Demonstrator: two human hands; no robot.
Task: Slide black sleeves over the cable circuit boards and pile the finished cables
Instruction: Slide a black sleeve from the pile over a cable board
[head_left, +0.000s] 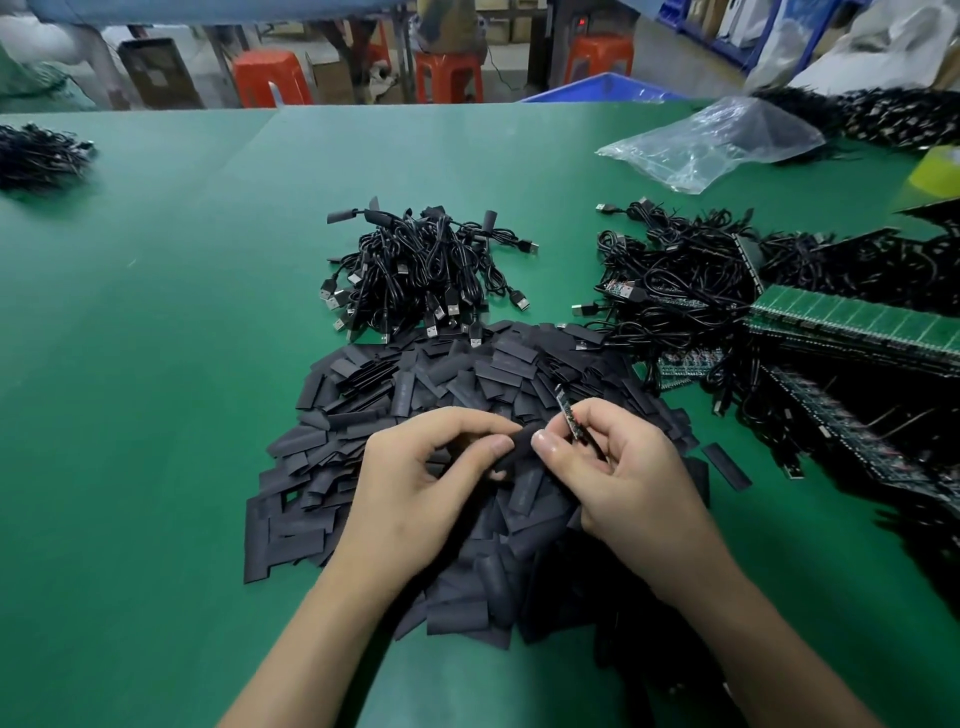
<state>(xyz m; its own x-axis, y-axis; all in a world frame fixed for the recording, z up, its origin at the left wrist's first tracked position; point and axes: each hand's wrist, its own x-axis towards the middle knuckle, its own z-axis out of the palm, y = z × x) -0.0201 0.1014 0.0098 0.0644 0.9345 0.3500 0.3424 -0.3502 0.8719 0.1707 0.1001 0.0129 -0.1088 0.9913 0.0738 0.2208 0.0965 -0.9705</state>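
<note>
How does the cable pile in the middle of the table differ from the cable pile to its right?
The middle cable pile shows ends covered by black sleeves; the right cable pile shows a bare circuit board. The middle pile is compact; the right one sprawls wider, against the green board panels. Both hold black cables with USB plugs.

The table (156, 364) has a smooth, matt green cover. The heaped sleeves (467, 379) are dull black plastic with a faint sheen, as is the sleeve (519, 452) near the thin, rigid circuit board (565, 410). The cables (426, 270) farther off have glossy black jackets and bright metal plugs. Far right lies a bag (711, 140) of clear, crinkled, shiny plastic
</note>
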